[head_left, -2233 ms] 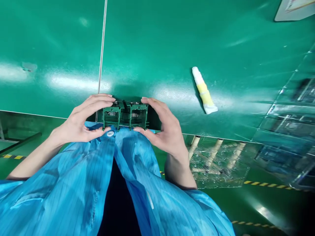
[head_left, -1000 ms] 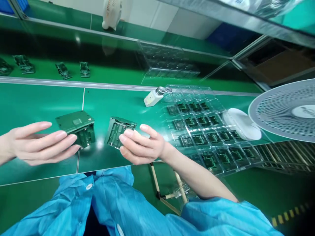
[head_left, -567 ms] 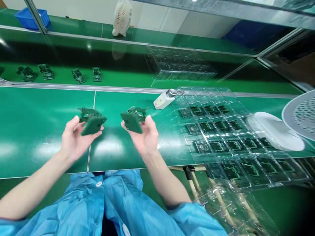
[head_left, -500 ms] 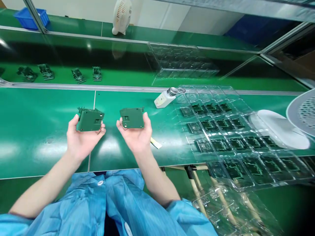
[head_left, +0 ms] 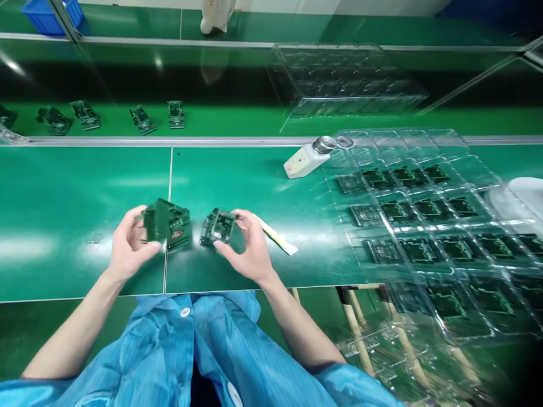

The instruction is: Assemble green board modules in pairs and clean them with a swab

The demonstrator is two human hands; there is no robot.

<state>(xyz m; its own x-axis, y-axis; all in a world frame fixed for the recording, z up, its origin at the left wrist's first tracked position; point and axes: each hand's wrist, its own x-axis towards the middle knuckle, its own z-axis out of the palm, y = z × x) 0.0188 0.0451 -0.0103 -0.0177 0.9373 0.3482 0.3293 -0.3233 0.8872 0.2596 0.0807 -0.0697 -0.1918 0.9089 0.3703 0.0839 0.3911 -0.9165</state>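
Note:
My left hand (head_left: 129,243) grips a green circuit board assembly (head_left: 156,223) by its left side, tilted so its flat face and component side both show. In my right hand (head_left: 250,243) is a second circuit board assembly (head_left: 218,226), held by its right edge with the components facing up. The two assemblies are a small gap apart, over the green bench. Some blur covers the left one. Beside my right hand lies a thin brush-like tool with a yellow-green handle and white end (head_left: 280,240), partly hidden by the hand.
A white pump bottle (head_left: 306,160) lies tilted at the edge of a clear compartment tray (head_left: 416,265) with several boards. Several more boards (head_left: 176,115) are on the back ledge. Another clear tray (head_left: 352,105) stands behind, and a blue bin (head_left: 53,16) at far left.
Both assemblies have been turned over from flat faces towards me, now showing components. The hands are lower and fingers have shifted to the sides. The whole view has tilted downward.

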